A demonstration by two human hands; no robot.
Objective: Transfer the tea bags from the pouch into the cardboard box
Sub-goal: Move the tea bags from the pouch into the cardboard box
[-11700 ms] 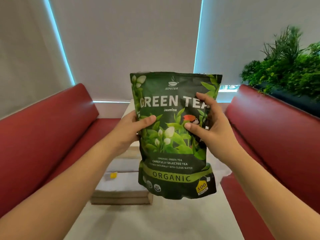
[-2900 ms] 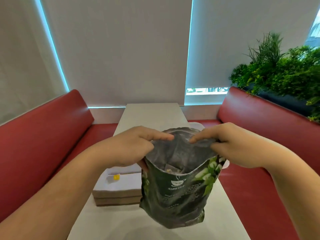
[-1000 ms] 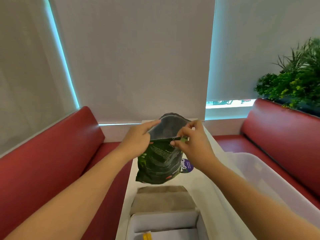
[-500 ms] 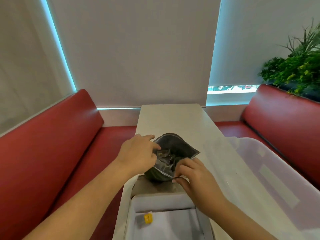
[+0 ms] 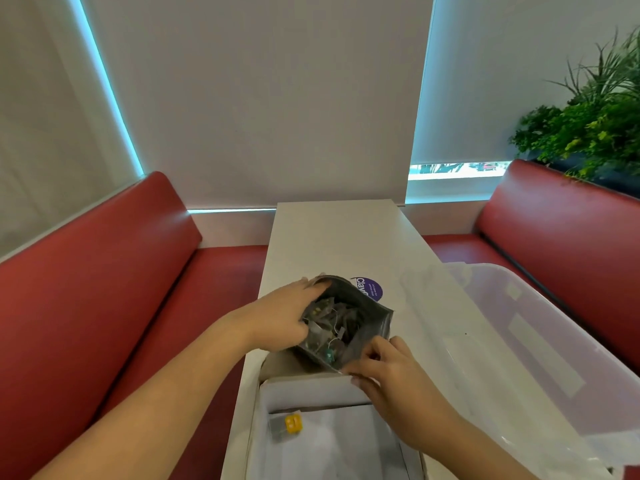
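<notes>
The open pouch (image 5: 360, 327), tea bags (image 5: 329, 327) inside, sits at the far end of the cardboard box (image 5: 311, 393), which extends toward the person; the left hand (image 5: 284, 320) grips its far-left rim, and the right hand (image 5: 391, 379) pinches its near rim between the fingers (image 5: 360, 370).

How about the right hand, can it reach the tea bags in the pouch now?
Probably yes: the pouch mouth gapes open with the tea bags exposed. The left hand grips one edge; the right hand pinches the near rim and would need to let go first.

Red benches (image 5: 104, 271), purple sticker (image 5: 373, 289), seemingly silver-lined pouch (image 5: 372, 329)
</notes>
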